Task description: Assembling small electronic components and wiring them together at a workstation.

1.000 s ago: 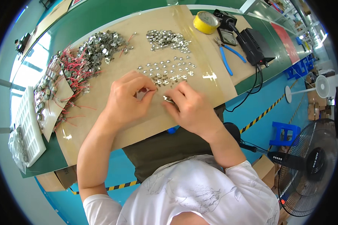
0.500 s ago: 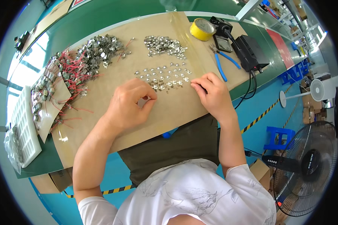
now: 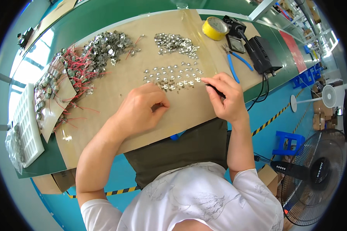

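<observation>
My right hand (image 3: 228,96) pinches a slim black tool (image 3: 216,90) that looks like tweezers. Its fingertips are beside the right end of several rows of small shiny metal pieces (image 3: 173,71) laid out on the brown sheet. Left of it, my left hand (image 3: 142,108) rests low over the sheet, curled, with thumb and forefinger brought together. Whatever it may hold is hidden by the fingers. Just beyond the left fingertips lie the nearest rows, some of whose pieces look darker. A loose heap of similar metal pieces (image 3: 175,43) sits behind the rows.
At the left are a large pile of metal parts with red wires (image 3: 108,48), a white gridded tray (image 3: 29,127) and a plastic bag (image 3: 14,148). Yellow tape (image 3: 215,28), blue-handled pliers (image 3: 235,65) and a black corded unit (image 3: 263,56) stand at the back right.
The view has shifted slightly. My left hand has drawn a little nearer to me, and my right hand has turned so that more of the black tool shows.
</observation>
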Demonstrator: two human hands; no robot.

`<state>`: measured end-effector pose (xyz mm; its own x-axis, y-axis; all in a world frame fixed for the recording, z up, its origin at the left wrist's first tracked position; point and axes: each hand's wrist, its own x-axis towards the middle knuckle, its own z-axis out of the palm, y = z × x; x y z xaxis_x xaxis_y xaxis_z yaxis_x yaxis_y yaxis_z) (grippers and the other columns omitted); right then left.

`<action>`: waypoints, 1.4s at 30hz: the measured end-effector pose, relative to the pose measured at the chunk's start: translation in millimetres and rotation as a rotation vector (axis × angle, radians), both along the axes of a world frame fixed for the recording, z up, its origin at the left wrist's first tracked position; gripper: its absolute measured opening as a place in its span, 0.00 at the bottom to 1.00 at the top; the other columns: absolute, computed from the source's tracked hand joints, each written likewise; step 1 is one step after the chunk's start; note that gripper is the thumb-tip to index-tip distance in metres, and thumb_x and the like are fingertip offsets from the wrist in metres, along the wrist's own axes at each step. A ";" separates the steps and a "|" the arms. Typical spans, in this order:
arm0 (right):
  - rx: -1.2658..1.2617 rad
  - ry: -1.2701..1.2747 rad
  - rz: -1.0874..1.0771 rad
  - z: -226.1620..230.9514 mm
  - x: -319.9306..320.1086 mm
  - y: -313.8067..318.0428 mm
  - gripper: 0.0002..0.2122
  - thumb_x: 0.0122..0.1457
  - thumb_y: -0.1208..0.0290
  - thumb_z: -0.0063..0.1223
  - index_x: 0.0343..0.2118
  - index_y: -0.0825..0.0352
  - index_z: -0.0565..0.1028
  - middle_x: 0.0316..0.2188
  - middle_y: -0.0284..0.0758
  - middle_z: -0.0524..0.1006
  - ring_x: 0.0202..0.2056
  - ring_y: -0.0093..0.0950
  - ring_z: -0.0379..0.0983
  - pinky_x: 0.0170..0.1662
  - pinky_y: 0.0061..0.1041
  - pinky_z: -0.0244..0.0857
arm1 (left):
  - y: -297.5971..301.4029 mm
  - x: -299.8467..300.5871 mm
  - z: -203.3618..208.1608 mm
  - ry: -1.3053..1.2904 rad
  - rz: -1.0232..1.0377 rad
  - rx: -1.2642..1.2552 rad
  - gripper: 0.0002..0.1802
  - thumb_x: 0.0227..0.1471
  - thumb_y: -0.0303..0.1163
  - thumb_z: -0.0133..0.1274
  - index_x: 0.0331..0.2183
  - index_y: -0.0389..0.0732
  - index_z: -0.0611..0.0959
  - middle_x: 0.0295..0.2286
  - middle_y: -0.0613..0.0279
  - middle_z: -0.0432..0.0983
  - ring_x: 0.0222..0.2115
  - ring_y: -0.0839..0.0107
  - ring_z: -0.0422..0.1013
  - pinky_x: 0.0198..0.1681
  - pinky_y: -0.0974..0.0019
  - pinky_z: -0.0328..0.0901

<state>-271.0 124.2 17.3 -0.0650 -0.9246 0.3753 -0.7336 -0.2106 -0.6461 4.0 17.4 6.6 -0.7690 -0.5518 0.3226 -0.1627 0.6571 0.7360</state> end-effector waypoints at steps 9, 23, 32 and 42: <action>-0.219 0.145 0.234 -11.2 50.5 0.1 0.12 0.52 0.83 0.72 0.41 0.71 0.85 0.32 0.37 0.80 0.32 0.34 0.77 0.35 0.32 0.73 | 2.6 -4.0 9.3 -0.077 0.037 0.108 0.11 0.49 0.20 0.66 0.37 0.37 0.86 0.30 0.54 0.82 0.31 0.58 0.84 0.37 0.58 0.78; -0.213 0.176 0.269 -13.4 54.6 -0.8 0.11 0.52 0.83 0.72 0.38 0.71 0.84 0.33 0.36 0.79 0.32 0.36 0.76 0.35 0.34 0.71 | 2.5 -4.0 8.4 -0.068 0.033 0.105 0.11 0.49 0.18 0.66 0.37 0.36 0.86 0.30 0.54 0.83 0.31 0.59 0.84 0.37 0.59 0.79; -0.219 0.191 0.269 -15.0 54.4 -1.8 0.11 0.52 0.82 0.72 0.38 0.71 0.84 0.32 0.36 0.78 0.32 0.36 0.76 0.34 0.34 0.71 | 1.9 -4.0 8.7 -0.086 0.035 0.103 0.11 0.49 0.19 0.66 0.37 0.36 0.86 0.30 0.54 0.83 0.32 0.60 0.84 0.38 0.59 0.80; -0.218 0.198 0.274 -13.5 54.6 -2.1 0.11 0.51 0.82 0.72 0.38 0.71 0.84 0.32 0.36 0.78 0.32 0.36 0.76 0.34 0.34 0.71 | 1.9 -4.0 9.1 -0.084 0.037 0.117 0.11 0.50 0.19 0.66 0.38 0.36 0.87 0.31 0.54 0.83 0.32 0.60 0.85 0.37 0.60 0.80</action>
